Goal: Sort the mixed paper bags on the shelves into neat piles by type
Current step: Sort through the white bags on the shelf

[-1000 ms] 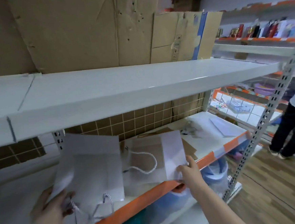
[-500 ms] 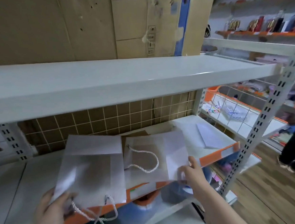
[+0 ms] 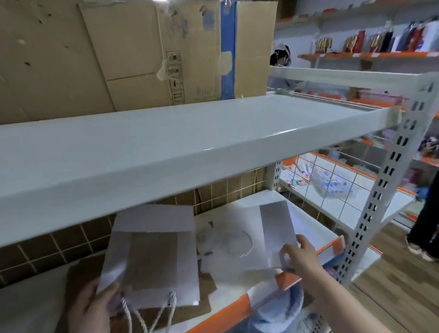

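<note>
My left hand point(image 3: 92, 318) grips the lower left corner of a flat white paper bag point(image 3: 152, 261), whose white rope handles hang down over the shelf's orange front edge. My right hand point(image 3: 298, 258) pinches the lower right corner of a second white paper bag point(image 3: 245, 240), which lies flat on the lower shelf point(image 3: 314, 222) with its rope handle looped on top. Brown paper bags point(image 3: 80, 274) lie flat beneath and to the left of the first bag.
A white upper shelf point(image 3: 159, 150) juts out just above the bags, with flattened cardboard boxes point(image 3: 172, 51) standing on it. A perforated upright point(image 3: 387, 179) stands to the right. A person point(image 3: 437, 207) stands on the wooden floor at the right. Plastic bags sit below.
The view has shifted left and closer. Both hands still hold their bags; the left bag has moved slightly right and down over the brown bags.
</note>
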### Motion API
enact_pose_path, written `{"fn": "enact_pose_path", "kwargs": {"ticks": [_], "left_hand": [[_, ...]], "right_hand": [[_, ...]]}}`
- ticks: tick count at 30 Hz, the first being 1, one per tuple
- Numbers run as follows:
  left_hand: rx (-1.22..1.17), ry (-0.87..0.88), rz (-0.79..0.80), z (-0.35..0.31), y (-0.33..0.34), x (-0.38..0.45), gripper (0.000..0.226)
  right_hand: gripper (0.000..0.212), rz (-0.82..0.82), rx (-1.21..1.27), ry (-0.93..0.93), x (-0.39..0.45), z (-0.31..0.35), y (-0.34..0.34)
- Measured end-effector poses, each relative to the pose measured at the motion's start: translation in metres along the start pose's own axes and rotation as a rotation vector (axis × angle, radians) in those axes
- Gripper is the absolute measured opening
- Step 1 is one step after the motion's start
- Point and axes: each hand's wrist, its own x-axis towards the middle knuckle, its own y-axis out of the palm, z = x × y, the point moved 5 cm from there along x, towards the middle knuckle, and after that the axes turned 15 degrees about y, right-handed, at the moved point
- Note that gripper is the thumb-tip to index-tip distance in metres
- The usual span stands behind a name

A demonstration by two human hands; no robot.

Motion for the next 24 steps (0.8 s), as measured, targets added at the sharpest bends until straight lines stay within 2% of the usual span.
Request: {"fn": "enact_pose_path", "kwargs": {"ticks": [7, 9, 13, 17, 20, 24], "left_hand": [[0.037, -0.052, 0.102, 0.019, 0.054, 0.001, 0.021], [0.076, -0.054, 0.119, 0.024, 0.070, -0.001, 0.021], [0.104, -0.044, 0.107, 0.033, 0.104, -0.011, 0.021], [0.138, -0.060, 0.197, 0.042, 0.152, -0.015, 0.022], [0.213, -0.114, 0.306, 0.048, 0.193, -0.014, 0.022], [0.384, -0.112, 0.482, 0.057, 0.246, -0.010, 0.026]], "right_hand": [[0.020, -0.079, -0.081, 0.039, 0.072, 0.015, -0.022], [0.022, -0.116, -0.218, -0.010, 0.087, 0.024, -0.027], [0.021, -0.185, -0.653, -0.125, 0.110, 0.037, -0.034], [0.028, -0.251, -0.774, -0.219, 0.128, 0.040, -0.045], [0.038, -0.211, -0.799, -0.237, 0.142, 0.041, -0.054], [0.038, -0.103, -0.839, -0.246, 0.157, 0.042, -0.059]]}}
